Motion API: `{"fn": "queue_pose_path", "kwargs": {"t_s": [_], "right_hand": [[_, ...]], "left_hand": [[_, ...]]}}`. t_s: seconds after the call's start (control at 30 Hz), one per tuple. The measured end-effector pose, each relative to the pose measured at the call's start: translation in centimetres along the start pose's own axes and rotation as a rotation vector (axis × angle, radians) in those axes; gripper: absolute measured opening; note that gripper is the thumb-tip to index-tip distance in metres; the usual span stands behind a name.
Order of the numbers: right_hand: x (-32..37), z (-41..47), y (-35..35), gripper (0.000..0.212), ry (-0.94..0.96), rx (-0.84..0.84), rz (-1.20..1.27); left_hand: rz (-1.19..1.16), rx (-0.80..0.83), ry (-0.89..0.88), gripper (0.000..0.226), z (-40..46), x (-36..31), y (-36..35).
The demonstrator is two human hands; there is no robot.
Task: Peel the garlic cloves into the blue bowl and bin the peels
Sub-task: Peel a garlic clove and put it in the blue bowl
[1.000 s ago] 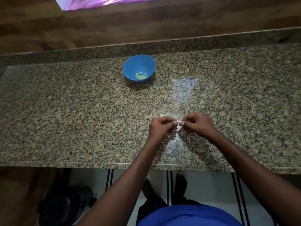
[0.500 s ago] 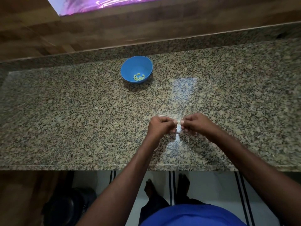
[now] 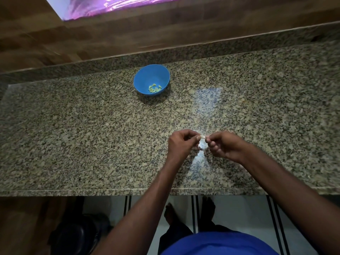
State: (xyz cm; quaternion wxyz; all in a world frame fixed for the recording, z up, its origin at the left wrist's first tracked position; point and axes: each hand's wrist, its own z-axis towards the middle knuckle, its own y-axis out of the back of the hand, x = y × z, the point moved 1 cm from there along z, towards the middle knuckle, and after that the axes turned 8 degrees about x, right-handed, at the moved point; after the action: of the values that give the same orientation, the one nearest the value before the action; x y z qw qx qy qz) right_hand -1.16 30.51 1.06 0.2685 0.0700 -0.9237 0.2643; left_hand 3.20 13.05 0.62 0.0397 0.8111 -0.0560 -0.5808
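The left hand [image 3: 182,142] and right hand [image 3: 223,144] each pinched one end of a small pale papery-skinned garlic clove [image 3: 203,137], its long axis running left to right between the fingertips, above the speckled polished granite counter [image 3: 73,137]. The round smooth blue plastic bowl [image 3: 147,74], holding several peeled yellowish cloves [image 3: 155,88], stood well apart, farther back and to the left, nearer the left hand.

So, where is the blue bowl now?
In the head view, the blue bowl stands on the granite counter near its back edge, left of and beyond both hands.
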Motion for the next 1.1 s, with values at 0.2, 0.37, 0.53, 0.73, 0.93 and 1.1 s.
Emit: {"fn": "queue_pose_path", "kwargs": {"t_s": [0.2,0.37,0.53,0.73,0.93,1.1], "right_hand": [[-0.6,-0.2,1.3,0.025,0.042,-0.082,-0.185],[-0.8,-0.6,0.8,0.028,0.215,-0.359,-0.97],[-0.5,-1.5,-0.3,0.006,0.254,-0.411,-1.1],[-0.2,-2.8,-0.2,0.015,0.477,-0.205,-0.491],[-1.1,-2.4,-0.1,0.008,0.528,-0.268,-0.452],[-1.3,-2.1,-0.1,0.005,0.561,-0.299,-0.483]], "left_hand": [[-0.12,0.017,0.053,0.008,0.2,0.4,1.3],[-0.199,0.082,0.087,0.016,0.0,-0.1,1.1],[-0.216,0.103,0.107,0.02,-0.2,-0.1,0.9],[-0.233,0.126,0.103,0.018,-0.4,-0.4,0.7],[-0.252,0.147,0.145,0.017,-0.4,-0.1,0.6],[-0.318,0.154,0.248,0.017,-0.4,-0.3,0.0]]}}
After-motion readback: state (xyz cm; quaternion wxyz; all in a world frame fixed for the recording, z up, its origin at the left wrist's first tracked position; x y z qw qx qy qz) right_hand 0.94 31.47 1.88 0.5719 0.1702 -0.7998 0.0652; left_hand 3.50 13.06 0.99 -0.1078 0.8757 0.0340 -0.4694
